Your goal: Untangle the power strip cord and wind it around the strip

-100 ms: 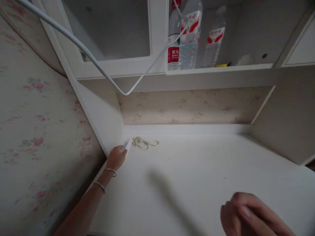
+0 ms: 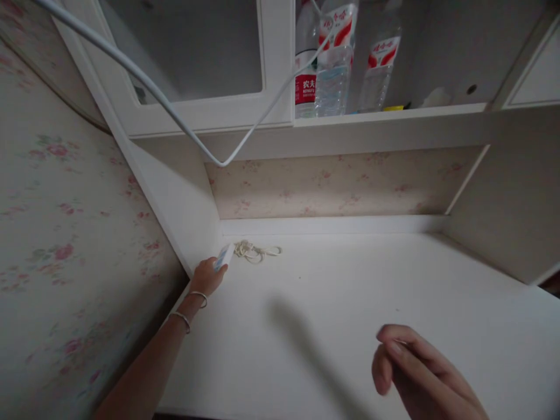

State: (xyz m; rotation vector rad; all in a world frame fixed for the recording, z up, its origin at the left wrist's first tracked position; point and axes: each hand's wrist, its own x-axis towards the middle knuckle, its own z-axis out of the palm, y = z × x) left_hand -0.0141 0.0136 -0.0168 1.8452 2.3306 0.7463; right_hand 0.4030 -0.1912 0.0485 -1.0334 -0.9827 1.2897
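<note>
At the far left corner of the white desk (image 2: 332,326), my left hand (image 2: 207,276) is closed around a small white box-like object with blue print (image 2: 224,257). Just beyond it lies a bundled cream cord (image 2: 251,251); whether the two are joined I cannot tell. My right hand (image 2: 422,373) hovers over the front right of the desk, its fingers curled and the thumb against the index finger. Nothing shows in it.
A white cable (image 2: 175,116) hangs in a V across the upper left, close to the camera. Above the desk, a shelf (image 2: 389,116) holds several plastic bottles (image 2: 332,87). A glass-fronted cabinet door (image 2: 277,64) is beside them. Floral wallpaper (image 2: 65,233) borders the left.
My right hand has moved left and slightly up, its curled fingers a little looser. My left hand keeps hold of the white object. The view has shifted slightly.
</note>
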